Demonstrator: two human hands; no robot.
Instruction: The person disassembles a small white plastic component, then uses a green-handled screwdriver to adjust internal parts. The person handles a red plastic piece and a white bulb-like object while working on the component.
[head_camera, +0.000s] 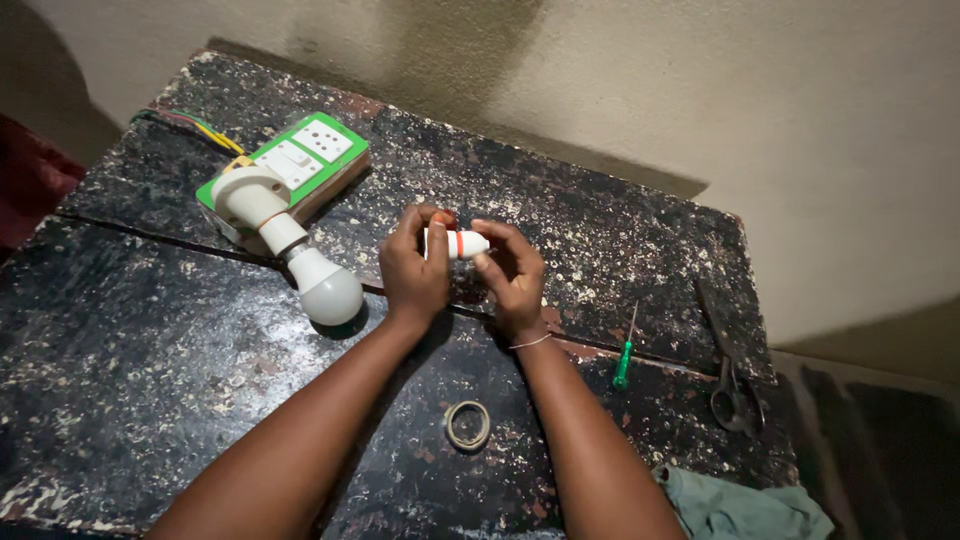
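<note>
The dark, paint-flecked wooden table (200, 400) carries a green-and-white switch board (300, 160) with a white bulb (325, 285) in its holder at the far left, scissors (735, 385) and a green-handled screwdriver (624, 362) to the right, and a small roll of tape (467, 424) near the front edge. Above the table's middle, the left hand (415, 272) and the right hand (512, 275) are both closed round a small white cylindrical part with an orange band (462, 244), probably a lamp base, though fingers hide most of it. Turning it cleanly seems to call for one hand holding steady while the other's fingertips twist, keeping the piece level.
</note>
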